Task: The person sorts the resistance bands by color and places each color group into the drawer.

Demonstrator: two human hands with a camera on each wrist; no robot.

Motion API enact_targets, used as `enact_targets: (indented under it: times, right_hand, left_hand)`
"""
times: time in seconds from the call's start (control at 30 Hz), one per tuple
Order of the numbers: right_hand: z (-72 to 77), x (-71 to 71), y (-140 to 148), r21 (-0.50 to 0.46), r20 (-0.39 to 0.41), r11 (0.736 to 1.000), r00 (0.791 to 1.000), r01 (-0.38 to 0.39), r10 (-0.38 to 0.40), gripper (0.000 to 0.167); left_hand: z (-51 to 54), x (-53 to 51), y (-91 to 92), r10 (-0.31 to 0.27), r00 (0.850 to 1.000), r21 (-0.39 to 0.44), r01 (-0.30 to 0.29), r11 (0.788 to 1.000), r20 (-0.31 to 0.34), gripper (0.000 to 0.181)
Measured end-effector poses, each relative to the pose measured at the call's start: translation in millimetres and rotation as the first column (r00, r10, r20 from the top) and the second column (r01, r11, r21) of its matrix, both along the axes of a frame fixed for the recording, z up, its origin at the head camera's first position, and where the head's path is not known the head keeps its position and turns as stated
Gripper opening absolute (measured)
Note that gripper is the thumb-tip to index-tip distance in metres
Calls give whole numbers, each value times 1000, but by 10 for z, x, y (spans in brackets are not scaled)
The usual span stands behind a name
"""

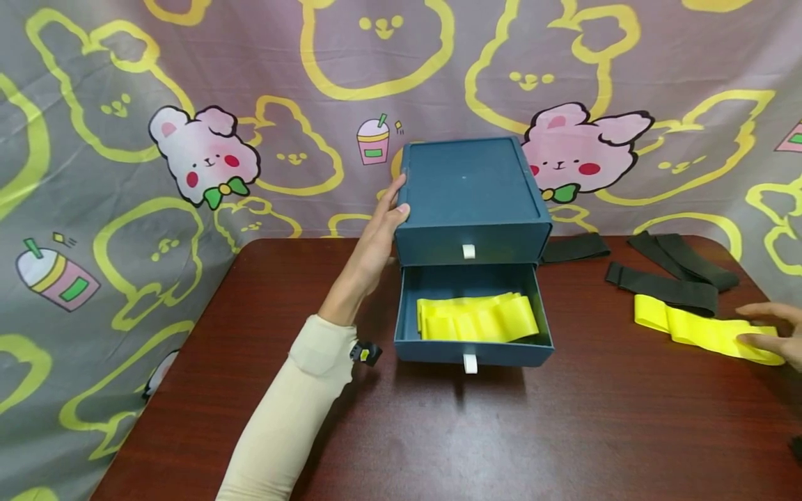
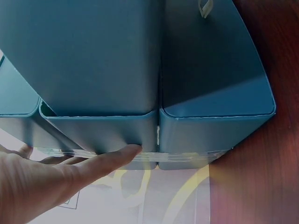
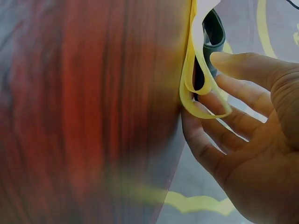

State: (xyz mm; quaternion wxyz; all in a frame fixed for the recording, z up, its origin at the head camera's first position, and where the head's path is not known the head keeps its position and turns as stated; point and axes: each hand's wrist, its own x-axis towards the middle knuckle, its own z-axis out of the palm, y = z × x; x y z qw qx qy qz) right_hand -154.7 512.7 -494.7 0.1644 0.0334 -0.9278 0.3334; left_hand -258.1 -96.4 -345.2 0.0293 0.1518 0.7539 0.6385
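A blue two-drawer box (image 1: 466, 181) stands at the back of the table, its lower drawer (image 1: 407, 306) pulled out. Folded yellow bands (image 1: 476, 320) lie inside that drawer. My left hand (image 1: 376, 236) rests on the box's left side; in the left wrist view its thumb (image 2: 112, 161) lies straight along the blue wall. At the far right, my right hand (image 1: 777, 330) is at the end of a folded yellow band (image 1: 702, 334) on the table. The right wrist view shows thumb and fingers spread around the band's looped end (image 3: 205, 105), with fingertips partly behind it.
Several black bands (image 1: 664, 285) lie to the right of the box, beyond the yellow one. Another black band (image 1: 576, 247) is close by the box's right side. A cartoon-patterned cloth (image 1: 282, 160) hangs behind the brown table (image 1: 564, 431).
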Motion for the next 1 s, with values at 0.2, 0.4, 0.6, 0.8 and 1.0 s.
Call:
enact_targets:
  times: [0.2, 0.4, 0.6, 0.8, 1.0]
  right_hand:
    - [39, 37, -94, 19, 7, 1000, 1000, 22, -22, 91]
    - [91, 38, -141, -78, -22, 997, 1000, 3, -5, 89]
    - [169, 29, -207, -76, -29, 997, 999, 21, -23, 81]
    - [-169, -155, 153, -89, -72, 996, 997, -28, 21, 60]
    - [433, 34, -474, -45, -114, 998, 993, -32, 27, 71]
  left_hand:
    - [3, 2, 13, 0, 1000, -4, 0, 1000, 1, 63]
    - [13, 12, 9, -2, 1000, 2, 2, 1000, 1, 63]
    - [16, 16, 9, 0, 1000, 3, 0, 1000, -3, 63]
    - [4, 18, 4, -2, 1000, 6, 2, 1000, -4, 63]
    - [6, 18, 6, -1, 1000, 2, 1, 1000, -6, 63]
